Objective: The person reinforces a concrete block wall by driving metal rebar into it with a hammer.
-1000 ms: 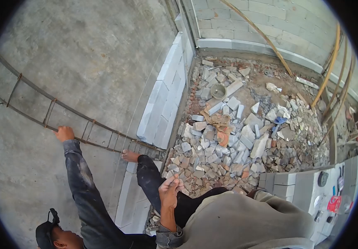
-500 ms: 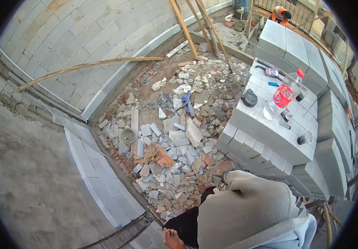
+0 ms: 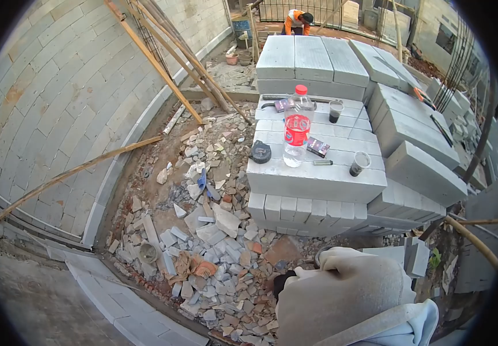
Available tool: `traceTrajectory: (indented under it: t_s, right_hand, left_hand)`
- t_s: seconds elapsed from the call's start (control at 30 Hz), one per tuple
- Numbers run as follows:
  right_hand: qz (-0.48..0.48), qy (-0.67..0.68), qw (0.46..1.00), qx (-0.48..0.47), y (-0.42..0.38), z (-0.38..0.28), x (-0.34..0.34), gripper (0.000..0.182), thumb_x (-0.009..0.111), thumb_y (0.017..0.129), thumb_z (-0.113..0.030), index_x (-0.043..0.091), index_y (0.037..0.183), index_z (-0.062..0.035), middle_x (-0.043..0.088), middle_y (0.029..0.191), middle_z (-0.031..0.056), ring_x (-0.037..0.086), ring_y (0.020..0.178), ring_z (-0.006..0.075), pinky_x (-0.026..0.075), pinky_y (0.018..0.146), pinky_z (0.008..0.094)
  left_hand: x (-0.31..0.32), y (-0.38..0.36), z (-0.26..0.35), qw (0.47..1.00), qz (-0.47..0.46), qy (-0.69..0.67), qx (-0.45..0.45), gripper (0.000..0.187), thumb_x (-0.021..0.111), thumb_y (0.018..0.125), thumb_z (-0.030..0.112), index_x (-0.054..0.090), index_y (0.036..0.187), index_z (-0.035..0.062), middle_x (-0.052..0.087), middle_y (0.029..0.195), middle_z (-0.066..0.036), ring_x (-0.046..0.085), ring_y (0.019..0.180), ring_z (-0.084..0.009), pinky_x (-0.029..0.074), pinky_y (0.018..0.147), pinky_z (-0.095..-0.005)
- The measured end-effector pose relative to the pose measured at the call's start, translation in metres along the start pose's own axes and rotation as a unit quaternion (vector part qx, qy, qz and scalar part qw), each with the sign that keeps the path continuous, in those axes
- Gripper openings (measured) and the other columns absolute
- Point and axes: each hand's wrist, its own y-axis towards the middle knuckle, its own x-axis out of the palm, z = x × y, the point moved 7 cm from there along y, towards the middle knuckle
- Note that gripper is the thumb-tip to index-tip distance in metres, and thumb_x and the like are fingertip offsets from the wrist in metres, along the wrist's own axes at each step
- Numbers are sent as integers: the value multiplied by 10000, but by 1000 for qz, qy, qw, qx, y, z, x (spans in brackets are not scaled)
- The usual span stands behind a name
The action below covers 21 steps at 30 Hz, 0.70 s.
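Neither bare hand shows, so grip cannot be told; the person's grey sleeve (image 3: pixel 341 288) at lower centre lies directly below the block stack (image 3: pixel 312 179) bearing an upright water bottle (image 3: pixel 297 134).

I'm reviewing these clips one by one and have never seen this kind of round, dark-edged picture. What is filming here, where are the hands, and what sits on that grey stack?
There is no machine here. A person wears a camera on the head, looking forward and down; its wide lens bends the picture and darkens the corners. The grey-beige shape at the bottom is the person's sleeve. Neither bare hand shows, so nothing can be said to be held.

Ahead stands a stack of grey blocks. On it are a water bottle with a red cap and label, two cups of dark liquid, a dark round object and a small box. Rubble covers the ground to its left. Far off, another person in orange bends over.
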Motion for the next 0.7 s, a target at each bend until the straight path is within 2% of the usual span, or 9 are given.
traceTrajectory:
  t_s: [0.2, 0.27, 0.33, 0.4, 0.43, 0.53, 0.6, 0.7]
  right_hand:
    - [40, 84, 995, -23, 13, 24, -24, 678, 681, 710, -694, 676, 1212, -237, 699, 1094, 135, 648, 1033, 323, 498, 894, 453]
    - [47, 111, 992, -29, 8, 29, -34, 681, 680, 709, -695, 676, 1212, -235, 698, 1097, 136, 647, 1036, 324, 498, 895, 453]
    - [53, 136, 989, -32, 8, 40, -40, 684, 680, 709, -696, 676, 1212, -232, 696, 1100, 137, 646, 1039, 324, 498, 897, 452]
    - [53, 160, 985, -26, 9, 57, -36, 687, 679, 708, -697, 676, 1212, -230, 695, 1103, 138, 645, 1042, 325, 497, 898, 452]
    - [49, 172, 984, -22, 8, 66, -33, 689, 679, 707, -697, 676, 1212, -229, 694, 1105, 139, 645, 1043, 325, 497, 899, 452]
    - [40, 204, 978, -7, 7, 92, -22, 693, 678, 706, -699, 676, 1212, -225, 693, 1110, 140, 643, 1048, 326, 496, 901, 452]
    - [32, 223, 974, 6, 6, 110, -15, 696, 677, 705, -700, 676, 1212, -223, 691, 1113, 141, 642, 1051, 326, 496, 902, 452]
    - [27, 263, 964, 30, 4, 140, -9, 700, 676, 704, -702, 676, 1212, -219, 689, 1118, 143, 641, 1055, 327, 495, 905, 451]
  left_hand:
    - [35, -1, 45, 998, -32, -30, 42, 162, 584, 900, 39, 604, 1042, -37, 618, 827, -73, 610, 696, -170, 540, 626, -304]
    - [48, -1, 78, 995, -43, -30, 89, 168, 591, 892, 16, 604, 1047, -48, 623, 825, -74, 616, 682, -163, 549, 623, -291]
    - [76, -11, 140, 985, -53, -16, 164, 176, 597, 884, -6, 604, 1052, -60, 627, 824, -74, 622, 669, -156, 559, 619, -278]
    - [125, -52, 238, 960, -72, 18, 271, 221, 655, 865, 22, 613, 1038, -111, 634, 803, -87, 618, 683, -143, 532, 599, -262]
    - [155, -84, 285, 936, -128, 2, 329, 236, 654, 870, 23, 607, 1053, -119, 641, 806, -85, 618, 686, -143, 529, 598, -272]
    - [243, -198, 391, 891, -200, 67, 402, 221, 672, 879, 54, 640, 1035, -99, 661, 831, -96, 630, 712, -140, 509, 605, -264]
    - [302, -229, 429, 838, -231, 113, 481, 188, 671, 883, 69, 665, 999, -78, 669, 815, -76, 621, 687, -115, 498, 601, -253]
    - [395, -279, 458, 816, -287, 150, 478, 182, 665, 886, 82, 675, 986, -70, 669, 785, -51, 611, 657, -101, 492, 589, -248]
